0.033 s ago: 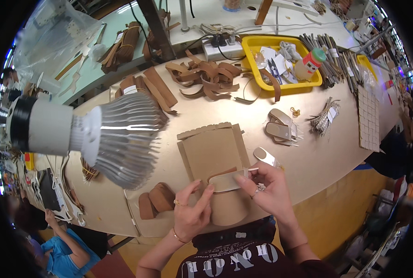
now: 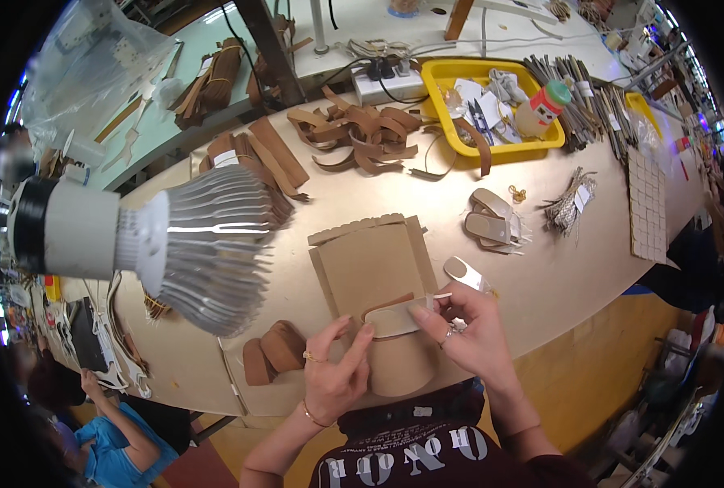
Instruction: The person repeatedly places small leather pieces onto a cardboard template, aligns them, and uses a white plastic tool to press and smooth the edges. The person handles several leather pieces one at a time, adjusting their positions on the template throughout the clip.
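Both my hands meet at a small beige tab (image 2: 394,318) with a rounded left end, a brown strip (image 2: 389,305) showing along its far edge. My left hand (image 2: 336,363) has its fingertips at the rounded end, the other fingers curled. At the other end, my right hand (image 2: 467,329) is closed, pinching the tab between thumb and fingers; a thin white end sticks out there. Below the tab is a beige panel (image 2: 370,260) with a scalloped far edge. A smooth rounded tan piece (image 2: 402,370) lies nearest my body. Another pale tab (image 2: 466,273) is just beyond my right hand.
A large finned lamp (image 2: 207,248) juts over the table's left side. Brown rolled strips (image 2: 271,354) sit near my left hand. Farther off are stacked tabs (image 2: 496,224), tangled brown strips (image 2: 358,134), a yellow tray (image 2: 504,152) and a corded bundle (image 2: 571,203). A co-worker's arm (image 2: 118,411) is at lower left.
The lamp appears slightly farther left and lower in the picture. My hands and the tab keep the same place and grip.
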Available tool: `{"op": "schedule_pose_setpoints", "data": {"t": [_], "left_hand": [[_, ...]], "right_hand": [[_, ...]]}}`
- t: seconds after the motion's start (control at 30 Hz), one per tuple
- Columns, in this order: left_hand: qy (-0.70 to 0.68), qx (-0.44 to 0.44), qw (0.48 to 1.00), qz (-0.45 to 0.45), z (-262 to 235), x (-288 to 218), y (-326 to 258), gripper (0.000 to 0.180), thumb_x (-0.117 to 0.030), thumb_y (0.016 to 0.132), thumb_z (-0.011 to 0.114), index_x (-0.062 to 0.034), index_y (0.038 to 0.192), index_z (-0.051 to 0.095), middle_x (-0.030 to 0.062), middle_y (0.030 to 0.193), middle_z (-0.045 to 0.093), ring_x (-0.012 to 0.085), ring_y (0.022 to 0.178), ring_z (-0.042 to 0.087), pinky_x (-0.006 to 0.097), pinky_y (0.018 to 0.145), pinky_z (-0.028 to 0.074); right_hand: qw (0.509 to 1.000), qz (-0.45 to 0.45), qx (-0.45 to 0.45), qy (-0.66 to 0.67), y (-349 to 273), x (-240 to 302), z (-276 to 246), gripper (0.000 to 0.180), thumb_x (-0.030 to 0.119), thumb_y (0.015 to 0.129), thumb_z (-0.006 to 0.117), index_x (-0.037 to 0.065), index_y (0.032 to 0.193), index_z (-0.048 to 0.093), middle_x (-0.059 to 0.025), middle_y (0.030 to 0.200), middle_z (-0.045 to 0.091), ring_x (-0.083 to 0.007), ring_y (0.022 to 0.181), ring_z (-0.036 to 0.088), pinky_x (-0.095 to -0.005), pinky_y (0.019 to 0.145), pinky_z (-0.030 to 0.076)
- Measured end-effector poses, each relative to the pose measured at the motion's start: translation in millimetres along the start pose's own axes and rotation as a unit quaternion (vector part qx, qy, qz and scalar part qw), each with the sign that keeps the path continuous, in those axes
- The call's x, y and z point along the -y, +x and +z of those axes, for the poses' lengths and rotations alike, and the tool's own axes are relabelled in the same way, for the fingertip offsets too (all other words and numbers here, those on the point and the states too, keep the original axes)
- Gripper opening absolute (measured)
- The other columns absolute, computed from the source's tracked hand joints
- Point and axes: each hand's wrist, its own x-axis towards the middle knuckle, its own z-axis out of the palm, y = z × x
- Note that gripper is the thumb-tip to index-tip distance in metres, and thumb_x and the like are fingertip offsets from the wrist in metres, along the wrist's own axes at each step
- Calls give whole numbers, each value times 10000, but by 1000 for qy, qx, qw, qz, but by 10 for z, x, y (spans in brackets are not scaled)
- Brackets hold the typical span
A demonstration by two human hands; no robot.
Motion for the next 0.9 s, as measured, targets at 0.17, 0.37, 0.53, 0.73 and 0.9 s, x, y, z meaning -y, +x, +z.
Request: {"op": "schedule_pose_setpoints", "data": {"t": [0.17, 0.37, 0.53, 0.73, 0.9], "left_hand": [[6, 1, 1000, 7, 7, 13, 0, 558, 54, 689, 660, -126, 1217, 652, 165, 1224, 522, 302, 1014, 563, 369, 857, 487], [11, 5, 1000, 9, 15, 47, 30, 569, 63, 674, 655, -121, 1213, 653, 160, 1228, 515, 300, 1032, 557, 370, 862, 488], [18, 5, 1000, 9, 14, 48, 14, 565, 58, 658, 658, -113, 1196, 663, 157, 1232, 511, 305, 1036, 556, 377, 866, 484], [20, 9, 1000, 8, 15, 55, -7, 553, 50, 655, 661, -109, 1184, 670, 157, 1235, 507, 309, 1036, 555, 382, 864, 480], [20, 8, 1000, 9, 15, 64, -11, 548, 45, 652, 661, -109, 1178, 673, 162, 1233, 508, 308, 1033, 554, 381, 859, 479]], "right_hand": [[1000, -16, 9, 9, 50, -119, -10, 239, 173, 836, 749, -29, 789, 631, -47, 715, 598, -75, 627, 531, -224, 574, 441], [999, -27, 18, 17, 119, -165, -16, 248, 171, 836, 748, -39, 792, 623, -54, 708, 594, -86, 621, 537, -235, 577, 452], [999, -35, 30, -4, 124, -124, -29, 241, 160, 843, 742, -41, 802, 616, -57, 701, 577, -88, 619, 539, -245, 576, 458], [998, -28, 46, -21, 110, -83, -55, 174, 98, 865, 719, 5, 792, 592, 7, 733, 541, -59, 689, 514, -222, 629, 437], [998, -36, 41, -7, 157, -149, -32, 261, 164, 848, 745, -29, 771, 588, -37, 679, 536, -87, 604, 498, -245, 554, 433]]}}
